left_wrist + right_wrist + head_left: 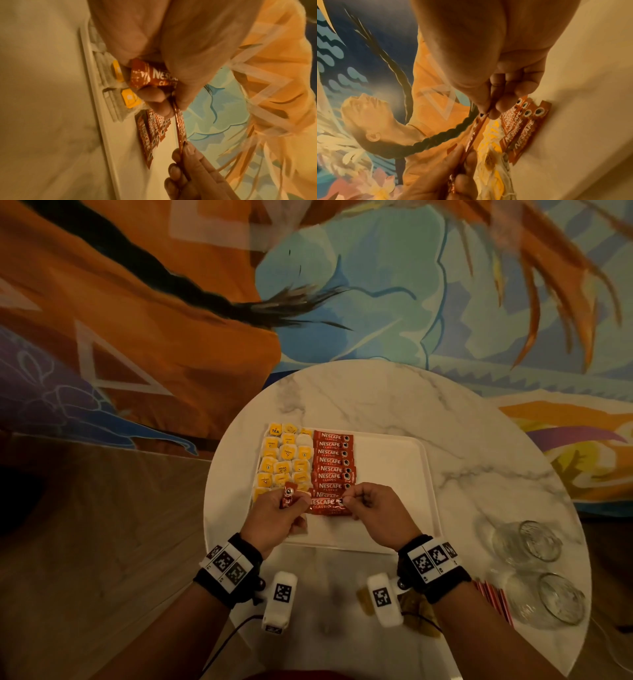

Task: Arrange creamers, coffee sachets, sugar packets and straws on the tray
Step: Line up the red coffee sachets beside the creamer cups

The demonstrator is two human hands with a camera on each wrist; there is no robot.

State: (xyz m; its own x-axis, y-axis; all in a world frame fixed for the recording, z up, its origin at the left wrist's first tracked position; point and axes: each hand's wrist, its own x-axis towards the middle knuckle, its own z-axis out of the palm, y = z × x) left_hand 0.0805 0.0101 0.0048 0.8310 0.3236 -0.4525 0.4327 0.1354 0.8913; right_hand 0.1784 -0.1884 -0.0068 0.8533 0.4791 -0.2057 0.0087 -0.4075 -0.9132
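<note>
Coffee-sachet placement is in hand: right hand (371,508) pinches one Nescafé sachet (327,506) above the tray (394,474), left hand (274,517) grips spares (next: lay it flush below the sachet column (333,463)).

**Wrist-worn equipment**

Each bare forearm carries a black fabric wrist strap (228,578) fitted with white square-coded marker plates (432,557). A white box-shaped camera unit (280,601) with a black cable (228,637) hangs below each wrist.

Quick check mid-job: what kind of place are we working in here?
Likely a cafe or hotel lounge: a round marble-look table against a painted mural wall, a white tray of Nescafe sachets, and empty glasses.
</note>
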